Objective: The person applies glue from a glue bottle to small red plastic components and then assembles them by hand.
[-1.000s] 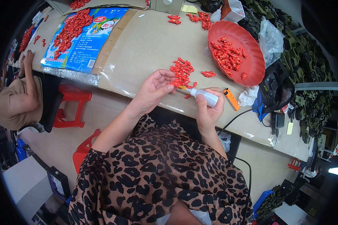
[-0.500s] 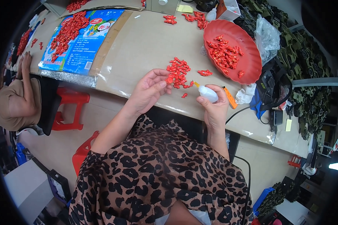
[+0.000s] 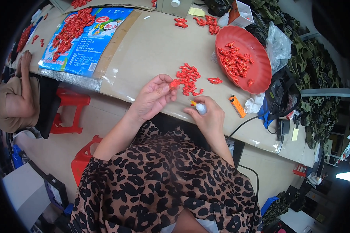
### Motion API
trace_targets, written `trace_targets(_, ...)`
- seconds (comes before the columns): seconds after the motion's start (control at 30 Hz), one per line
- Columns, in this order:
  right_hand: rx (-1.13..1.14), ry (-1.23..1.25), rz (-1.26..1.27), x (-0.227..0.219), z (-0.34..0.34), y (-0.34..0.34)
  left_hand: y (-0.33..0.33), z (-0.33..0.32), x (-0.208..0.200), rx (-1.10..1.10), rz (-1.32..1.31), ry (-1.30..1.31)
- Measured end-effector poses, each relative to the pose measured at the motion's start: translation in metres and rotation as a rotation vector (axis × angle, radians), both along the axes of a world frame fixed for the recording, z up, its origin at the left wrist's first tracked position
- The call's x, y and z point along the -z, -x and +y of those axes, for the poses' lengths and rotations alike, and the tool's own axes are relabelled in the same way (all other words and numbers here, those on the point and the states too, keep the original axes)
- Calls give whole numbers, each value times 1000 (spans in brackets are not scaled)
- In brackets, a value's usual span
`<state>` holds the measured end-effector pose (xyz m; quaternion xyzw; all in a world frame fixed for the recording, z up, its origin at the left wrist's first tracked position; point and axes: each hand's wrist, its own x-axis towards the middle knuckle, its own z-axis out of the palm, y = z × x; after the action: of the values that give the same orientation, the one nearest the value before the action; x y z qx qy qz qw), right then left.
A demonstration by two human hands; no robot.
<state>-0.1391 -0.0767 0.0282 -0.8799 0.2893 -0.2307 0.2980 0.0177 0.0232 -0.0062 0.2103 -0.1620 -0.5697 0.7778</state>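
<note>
My left hand (image 3: 153, 98) pinches a small shiny red figurine (image 3: 175, 83) between thumb and fingers, just over the table's near edge. My right hand (image 3: 210, 119) is closed around a small white squeeze bottle (image 3: 200, 108), whose yellow nozzle points left toward the left hand. The nozzle stands apart from the held figurine. A loose pile of similar red figurines (image 3: 188, 79) lies on the table beyond both hands. Farther right, a few more red figurines (image 3: 214, 80) lie together, near a red scalloped bowl (image 3: 266, 58) holding many of them.
An orange lighter (image 3: 237, 106) and a crumpled white tissue (image 3: 254, 104) lie right of my right hand. Red figurines cover a blue printed cardboard sheet (image 3: 72, 66) at the left. Another person's arm (image 3: 25, 77) rests at the far left table edge. A black cable (image 3: 243, 125) crosses the near edge.
My right hand has moved left and nearer to me with the bottle, bringing the nozzle closer to my left hand. My left hand still holds the red figurine. The view has shifted slightly.
</note>
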Motion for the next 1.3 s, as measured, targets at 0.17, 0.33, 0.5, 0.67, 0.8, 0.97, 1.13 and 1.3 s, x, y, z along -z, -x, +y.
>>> trace_targets(0.17, -8, 92, 130, 1, 0, -4, 1, 0, 0, 19, -1, -2)
trace_targets(0.33, 89, -519, -229, 4, -11, 1, 4, -2, -2, 54, -99, -18)
trace_targets(0.5, -55, -1105, -513, 2, -17, 10, 24, -7, -9, 125, -161, -74)
trace_targets(0.67, -14, -1195, -611, 7, -6, 12, 40, -12, -3, 153, -219, -132)
trace_targets(0.8, -13, -1166, -610, 7, -2, 12, 43, -12, -2, 144, -259, -145)
trace_targets(0.97, 9, -1079, -576, 7, 2, 11, 42, -11, -1, 132, -283, -145)
trace_targets(1.13, 4, -1076, -568, 8, 3, 12, 43, -11, -1, 133, -350, -137)
trace_targets(1.3, 8, -1054, -535, 9, 3, 12, 43, -11, -1, 126, -357, -143)
